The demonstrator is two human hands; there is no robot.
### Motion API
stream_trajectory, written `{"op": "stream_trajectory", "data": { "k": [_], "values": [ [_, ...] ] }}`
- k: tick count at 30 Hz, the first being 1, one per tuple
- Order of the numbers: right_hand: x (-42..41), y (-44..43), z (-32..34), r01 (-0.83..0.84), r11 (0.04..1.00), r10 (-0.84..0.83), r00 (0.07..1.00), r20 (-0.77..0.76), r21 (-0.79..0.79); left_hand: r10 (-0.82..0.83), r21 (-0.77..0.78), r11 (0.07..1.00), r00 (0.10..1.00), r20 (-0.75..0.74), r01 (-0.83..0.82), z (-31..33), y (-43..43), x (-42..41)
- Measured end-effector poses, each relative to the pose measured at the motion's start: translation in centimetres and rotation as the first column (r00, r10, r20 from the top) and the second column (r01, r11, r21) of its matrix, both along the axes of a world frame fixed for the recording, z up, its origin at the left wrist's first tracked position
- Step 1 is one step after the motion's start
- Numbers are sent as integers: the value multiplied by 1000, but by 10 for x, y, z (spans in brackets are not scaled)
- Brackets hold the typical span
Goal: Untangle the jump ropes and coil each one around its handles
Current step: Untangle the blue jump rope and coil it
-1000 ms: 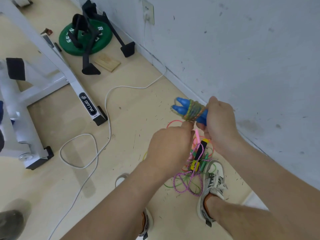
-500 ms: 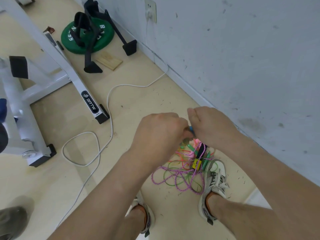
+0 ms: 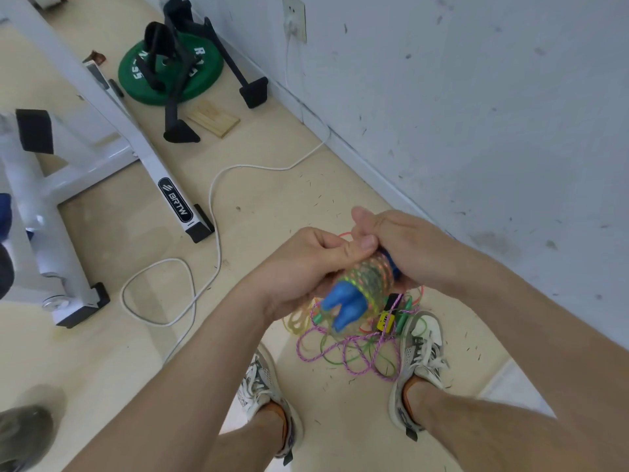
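Observation:
Two blue jump rope handles (image 3: 343, 303) lie side by side, their ends pointing down toward me, with a clear multicoloured rope (image 3: 371, 279) coiled tightly around them. My right hand (image 3: 405, 247) grips the far end of the handles. My left hand (image 3: 306, 267) is closed on the bundle from the left, thumb on top of the coil. Below, on the floor between my shoes, sits a tangle of other ropes (image 3: 354, 349): purple braided, green, orange and yellow cords, with a yellow and black handle (image 3: 388, 318).
A white cable (image 3: 211, 212) loops across the floor from a wall socket (image 3: 295, 20). A white exercise frame (image 3: 102, 131) stands at left, with a green weight plate (image 3: 170, 73), black stands and a wooden block (image 3: 214, 119) behind it. The wall runs along the right.
The blue handles went from pointing up and left to pointing down toward me. Both hands closed together over the bundle, and more rope is coiled around the handles.

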State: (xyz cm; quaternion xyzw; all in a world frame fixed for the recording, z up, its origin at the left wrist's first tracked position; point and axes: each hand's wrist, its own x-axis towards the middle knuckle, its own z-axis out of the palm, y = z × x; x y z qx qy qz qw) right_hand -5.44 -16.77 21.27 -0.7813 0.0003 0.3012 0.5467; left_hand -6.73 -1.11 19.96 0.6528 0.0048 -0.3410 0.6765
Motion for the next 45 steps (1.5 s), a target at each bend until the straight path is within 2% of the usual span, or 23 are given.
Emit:
{"op": "stream_trajectory", "data": {
  "k": [2,5,7,9,11,14,17,19,22,24,26,29,31,34,36,37,39,40,42,43,45],
  "values": [
    [-1,0,3,134,985,-127,990,-68,106,45,-14,999,997,-60,-46,-1,-3,-3],
    [1,-1,3,214,939,-182,973,-140,269,110,35,994,985,-130,-106,-12,-4,-3],
    [4,-2,3,309,884,-257,948,-188,350,64,26,998,995,-74,-63,-13,-9,-6],
    [6,-2,-2,423,846,-371,904,-211,325,83,93,992,996,24,-85,-13,-17,-6],
    [6,-2,-8,506,832,-471,861,-191,227,96,179,977,989,110,-115,-13,-24,-7],
    [10,-1,-12,574,814,-567,818,-96,83,58,266,958,982,177,-104,-17,-31,-11],
    [16,-4,-19,639,769,-639,767,58,21,-80,408,912,963,257,-33,-23,-39,-18],
    [17,-4,-25,607,795,-586,777,230,-26,-178,513,858,929,325,-14,-21,-41,-19],
    [14,-3,-26,545,834,-483,796,365,-87,-290,641,767,882,372,-18,-14,-38,-17],
    [11,-4,-25,501,843,-369,802,470,-194,-384,727,686,832,400,-33,-10,-38,-20],
    [9,-5,-25,443,837,-221,810,543,-320,-490,796,599,744,453,-90,-5,-39,-22],
    [6,-2,-29,299,820,-30,875,484,-489,-629,835,507,572,527,-213,3,-32,-20],
    [7,0,-31,178,824,42,928,370,-538,-671,815,522,469,574,-250,7,-27,-16],
    [8,0,-35,51,854,107,957,271,-518,-664,780,551,411,625,-296,12,-20,-10],
    [8,-2,-35,-33,858,162,964,209,-513,-650,784,542,440,619,-302,18,-13,-5],
    [7,-2,-34,-85,848,201,965,169,-523,-640,796,534,478,601,-285,19,-9,-4],
    [4,0,-33,-184,823,274,957,91,-537,-546,773,590,589,596,-235,20,0,1],
    [2,1,-32,-223,814,300,952,59,-536,-480,754,634,679,556,-169,21,5,4],
    [0,2,-31,-291,802,341,940,-1,-521,-402,665,745,834,378,58,21,16,8],
    [0,2,-30,-323,801,355,934,-35,-504,-407,599,782,871,275,176,21,20,8],
    [0,3,-26,-364,815,365,927,-88,-450,-413,488,830,885,212,270,20,26,9]
  ]
}}
